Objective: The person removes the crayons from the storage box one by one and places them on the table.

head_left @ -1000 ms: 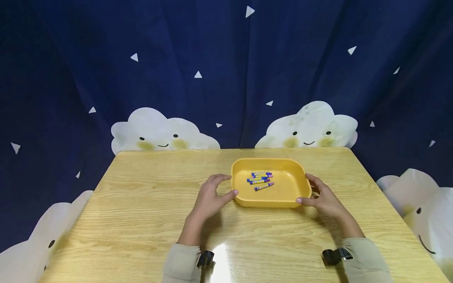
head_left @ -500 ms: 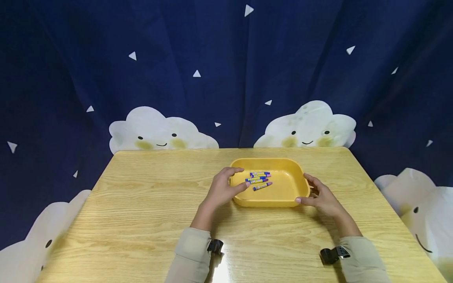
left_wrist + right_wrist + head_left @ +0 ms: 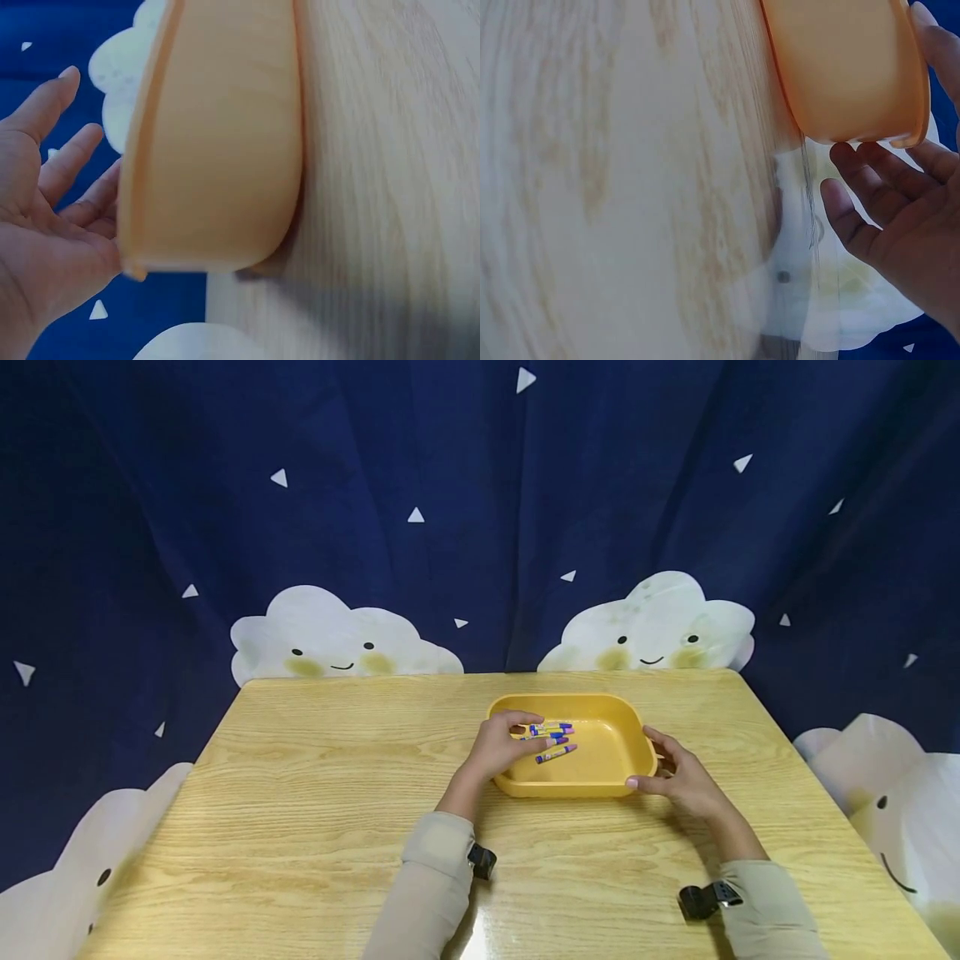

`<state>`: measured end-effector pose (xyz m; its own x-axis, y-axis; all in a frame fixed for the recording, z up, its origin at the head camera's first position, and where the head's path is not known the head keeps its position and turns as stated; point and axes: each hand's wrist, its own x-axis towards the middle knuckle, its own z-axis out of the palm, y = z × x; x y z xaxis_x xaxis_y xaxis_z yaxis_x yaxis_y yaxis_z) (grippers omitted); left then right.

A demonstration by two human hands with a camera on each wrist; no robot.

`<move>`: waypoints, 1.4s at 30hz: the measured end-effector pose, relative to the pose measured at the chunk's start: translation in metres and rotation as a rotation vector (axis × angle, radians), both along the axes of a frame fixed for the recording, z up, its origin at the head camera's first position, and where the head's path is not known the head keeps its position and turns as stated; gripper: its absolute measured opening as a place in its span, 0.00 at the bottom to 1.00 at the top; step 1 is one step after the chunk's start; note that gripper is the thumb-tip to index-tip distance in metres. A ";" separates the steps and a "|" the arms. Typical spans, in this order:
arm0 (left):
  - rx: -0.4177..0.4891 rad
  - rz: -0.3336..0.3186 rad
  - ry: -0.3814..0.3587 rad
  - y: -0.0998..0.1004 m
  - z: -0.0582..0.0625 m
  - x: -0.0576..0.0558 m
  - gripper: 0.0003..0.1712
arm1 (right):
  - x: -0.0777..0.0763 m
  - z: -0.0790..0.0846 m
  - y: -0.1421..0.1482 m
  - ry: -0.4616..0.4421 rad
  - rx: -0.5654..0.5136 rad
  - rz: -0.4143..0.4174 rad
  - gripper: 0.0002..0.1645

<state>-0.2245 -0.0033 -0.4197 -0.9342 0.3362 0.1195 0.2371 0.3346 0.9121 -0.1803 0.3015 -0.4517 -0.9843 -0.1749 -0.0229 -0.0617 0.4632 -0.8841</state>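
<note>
A yellow plastic basin (image 3: 615, 752) sits toward the far side of the table, with several blue-and-yellow crayons (image 3: 551, 727) lying in its left half. One crayon (image 3: 556, 754) lies apart in front of the bunch. Over the basin's left rim reaches my left hand (image 3: 497, 746), thumb and forefinger spread around the crayons' left ends, nothing visibly gripped. In the left wrist view that hand (image 3: 52, 202) shows loose fingers beyond the basin's wall (image 3: 217, 135). My right hand (image 3: 686, 782) holds the right end, thumb on the rim; the right wrist view shows its fingertips (image 3: 844, 154) against the outer wall.
The wood-grain table (image 3: 315, 810) extends on both sides and in front of the basin. A dark blue curtain (image 3: 375, 460) with white clouds (image 3: 337, 639) hangs behind and beside it. Black wrist cameras (image 3: 482, 862) sit on both sleeves.
My left hand has left the basin's left rim and moved right and inward over the crayons. My right hand and the basin have stayed in place.
</note>
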 end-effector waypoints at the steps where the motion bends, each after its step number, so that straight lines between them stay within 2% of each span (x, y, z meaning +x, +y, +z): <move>1: -0.005 0.002 -0.006 0.003 -0.001 -0.001 0.21 | 0.000 0.000 0.000 -0.001 -0.005 0.000 0.59; 5: -0.041 0.016 -0.027 0.012 -0.005 -0.004 0.18 | 0.000 0.000 0.000 0.006 -0.012 0.003 0.59; 16: -0.054 0.045 -0.099 0.030 -0.021 -0.012 0.16 | 0.001 0.000 -0.001 0.004 -0.009 0.002 0.59; 24: -0.173 0.085 -0.202 0.040 -0.026 -0.019 0.12 | 0.001 -0.002 0.002 -0.001 0.027 -0.013 0.59; 28: -0.237 0.124 -0.208 0.044 -0.027 -0.024 0.12 | -0.001 -0.002 0.002 -0.002 0.031 -0.022 0.59; 34: -0.360 0.147 -0.214 0.048 -0.028 -0.024 0.10 | -0.003 -0.003 0.001 -0.010 0.020 -0.019 0.59; 42: -0.405 0.176 -0.186 0.048 -0.027 -0.021 0.13 | 0.000 0.003 -0.001 -0.019 -0.014 -0.006 0.59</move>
<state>-0.2459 0.0445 -0.4467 -0.9743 0.1555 -0.1632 -0.0103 0.6925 0.7213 -0.1804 0.3006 -0.4487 -0.9847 -0.1699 -0.0389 -0.0427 0.4513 -0.8914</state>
